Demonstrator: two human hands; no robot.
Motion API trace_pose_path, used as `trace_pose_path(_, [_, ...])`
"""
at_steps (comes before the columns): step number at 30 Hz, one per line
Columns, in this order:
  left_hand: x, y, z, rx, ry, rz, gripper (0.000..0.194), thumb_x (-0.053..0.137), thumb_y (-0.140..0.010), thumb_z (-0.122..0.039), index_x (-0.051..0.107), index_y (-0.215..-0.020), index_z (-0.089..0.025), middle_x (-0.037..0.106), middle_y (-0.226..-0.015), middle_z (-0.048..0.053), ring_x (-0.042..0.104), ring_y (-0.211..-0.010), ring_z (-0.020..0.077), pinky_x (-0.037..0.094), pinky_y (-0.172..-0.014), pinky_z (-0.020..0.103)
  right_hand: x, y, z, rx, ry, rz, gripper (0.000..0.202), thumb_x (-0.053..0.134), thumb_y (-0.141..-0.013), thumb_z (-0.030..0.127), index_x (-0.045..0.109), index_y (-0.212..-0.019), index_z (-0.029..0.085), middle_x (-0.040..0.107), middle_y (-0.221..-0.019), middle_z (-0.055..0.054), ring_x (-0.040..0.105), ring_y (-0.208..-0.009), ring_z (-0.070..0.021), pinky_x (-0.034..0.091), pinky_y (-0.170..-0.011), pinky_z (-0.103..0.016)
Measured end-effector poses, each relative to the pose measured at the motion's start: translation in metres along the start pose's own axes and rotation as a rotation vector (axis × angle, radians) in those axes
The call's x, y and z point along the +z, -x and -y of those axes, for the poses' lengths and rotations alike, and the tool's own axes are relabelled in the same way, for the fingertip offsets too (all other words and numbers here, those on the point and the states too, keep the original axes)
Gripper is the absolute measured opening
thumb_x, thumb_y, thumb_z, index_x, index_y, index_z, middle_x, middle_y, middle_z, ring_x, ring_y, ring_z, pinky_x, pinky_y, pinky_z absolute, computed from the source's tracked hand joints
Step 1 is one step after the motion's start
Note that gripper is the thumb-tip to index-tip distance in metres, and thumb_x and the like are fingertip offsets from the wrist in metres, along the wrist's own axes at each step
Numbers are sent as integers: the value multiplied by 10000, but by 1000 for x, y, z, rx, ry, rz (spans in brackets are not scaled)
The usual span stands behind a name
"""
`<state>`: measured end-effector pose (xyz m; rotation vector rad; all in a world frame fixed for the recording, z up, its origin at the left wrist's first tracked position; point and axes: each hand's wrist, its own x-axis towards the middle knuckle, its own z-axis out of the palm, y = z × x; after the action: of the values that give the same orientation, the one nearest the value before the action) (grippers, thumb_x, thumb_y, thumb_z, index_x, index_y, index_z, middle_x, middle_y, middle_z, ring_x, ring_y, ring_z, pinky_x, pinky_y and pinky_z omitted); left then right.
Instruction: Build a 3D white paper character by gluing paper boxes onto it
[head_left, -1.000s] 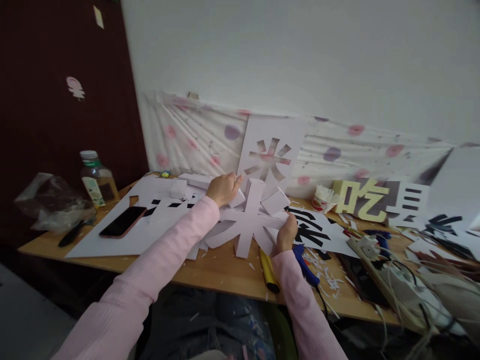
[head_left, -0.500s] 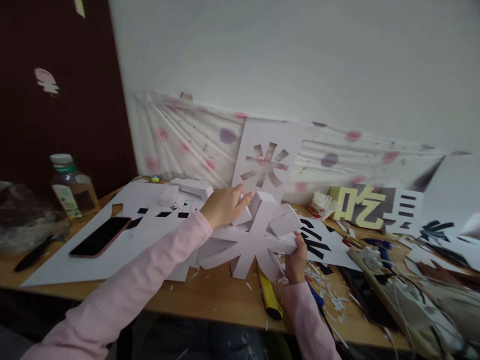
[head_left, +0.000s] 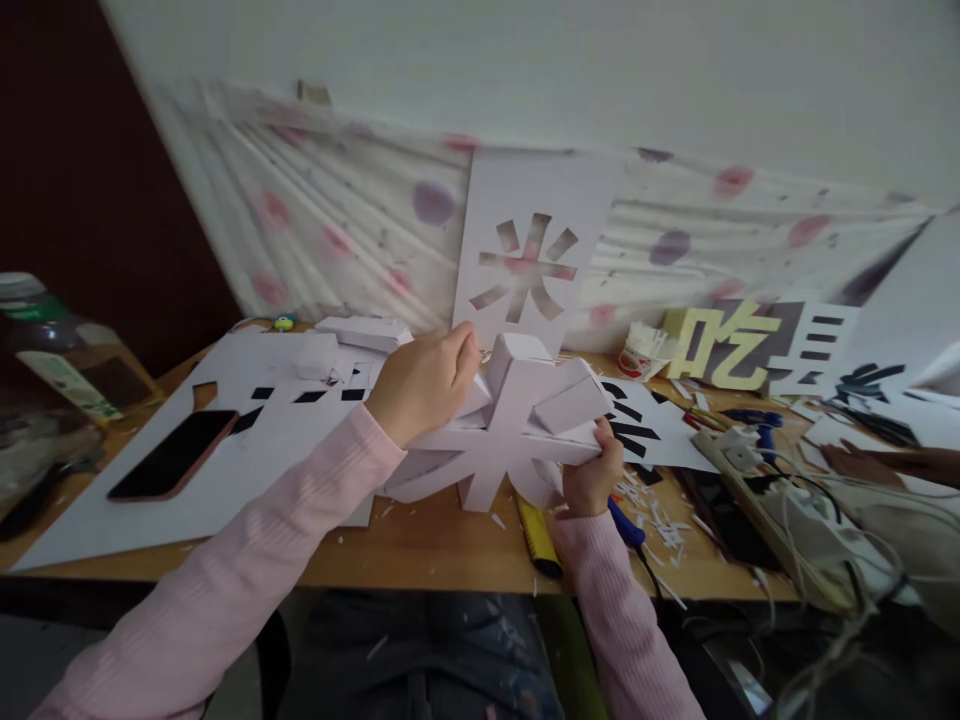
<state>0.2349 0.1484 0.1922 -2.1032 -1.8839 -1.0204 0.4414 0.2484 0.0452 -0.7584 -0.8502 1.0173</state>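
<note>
A three-dimensional white board character (head_left: 510,400), shaped like 米, stands upright just above the near part of the table. On its right edge, the fingers and thumb of my right hand (head_left: 595,472) are closed. My left hand (head_left: 427,380) is at its upper left, fingers curled together against a short raised white piece; the fingertips are partly hidden behind the hand. A loose-angled white block (head_left: 574,403) sits at the upper right of the character. Behind leans a white sheet (head_left: 469,240) with the same shape cut out of it.
Left lie white sheets (head_left: 247,480), a phone (head_left: 176,455) and a bottle (head_left: 67,350). A yellow cutter (head_left: 538,540), a blue-handled glue gun (head_left: 626,522), paper scraps, a paper cup (head_left: 641,355) and a power strip (head_left: 772,520) are nearby. Another person's hand (head_left: 862,463) rests far right.
My left hand's fingers have gone from stretched over the upper left piece to curled in. My right hand keeps its hold. The whole view has shifted with the head.
</note>
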Motion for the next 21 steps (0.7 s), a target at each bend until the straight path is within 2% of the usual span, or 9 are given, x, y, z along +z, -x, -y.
trace_pose_path(8, [2,5,2,-12,16,-38,277,240,-985,-266,454,-815,-224,565,-766,23,526,-740,194,344,-641,319,7,2,7,56,-81,-6,330,457,-647,405,561,-903,224,577,-782,36,545,-729,-168,404,-627,-258])
trace_pose_path(15, [8,6,3,-44,137,-80,287,256,-1005,-356,416,-798,-237,557,-795,19,530,-783,208,357,-679,332,7,5,9,108,-20,-22,338,468,-663,436,544,-926,237,523,-695,62,454,-544,-130,340,-463,-220])
trace_pose_path(18, [9,4,7,-38,167,-83,282,241,-1001,-347,381,-780,-243,546,-812,23,526,-817,212,360,-712,337,8,5,10,107,3,-7,331,463,-682,440,544,-930,236,528,-692,60,473,-545,-136,355,-450,-223])
trace_pose_path(21, [9,-1,14,-38,200,-45,264,253,-990,-310,358,-756,-246,517,-750,4,512,-759,198,347,-679,327,9,3,10,92,23,14,308,466,-701,440,551,-912,233,531,-681,60,486,-552,-136,379,-473,-229])
